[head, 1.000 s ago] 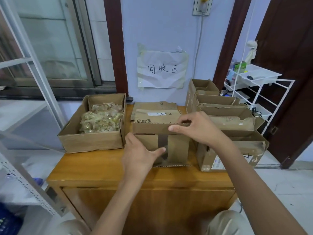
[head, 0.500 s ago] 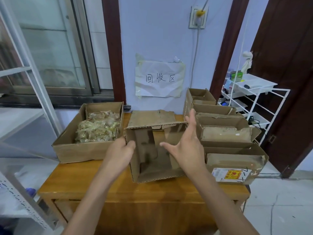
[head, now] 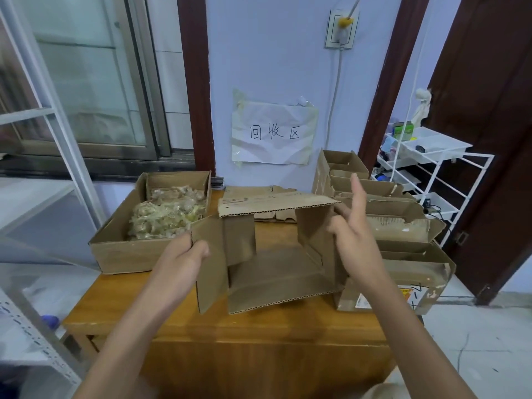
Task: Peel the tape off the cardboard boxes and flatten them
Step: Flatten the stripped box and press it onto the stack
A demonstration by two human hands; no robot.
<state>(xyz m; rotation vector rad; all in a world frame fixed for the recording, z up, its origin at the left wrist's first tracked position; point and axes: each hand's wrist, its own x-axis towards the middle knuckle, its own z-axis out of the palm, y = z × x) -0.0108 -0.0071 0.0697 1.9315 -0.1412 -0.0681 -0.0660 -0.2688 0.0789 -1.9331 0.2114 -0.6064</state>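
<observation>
The table (head: 161,315) is carrying everything: a tray (head: 121,254) of wadded tape at the left, a row of waiting boxes (head: 403,226) at the right, and the box (head: 273,254) being worked in the middle, lying on its side with its mouth facing the person. A second ago its flaps were folded shut; now they are splayed wide and the inside is showing, so no tape appears to be holding this end and it looks ready for collapsing. The left hand (head: 184,254) is gripping the left flap, fingers curled over its edge. The right hand (head: 354,234) is spread open with straight fingers, holding nothing, its palm against the right wall. Room is tight at both sides, with tray and row just beside the box; the front strip of table is lying free for pressing it flat.
</observation>
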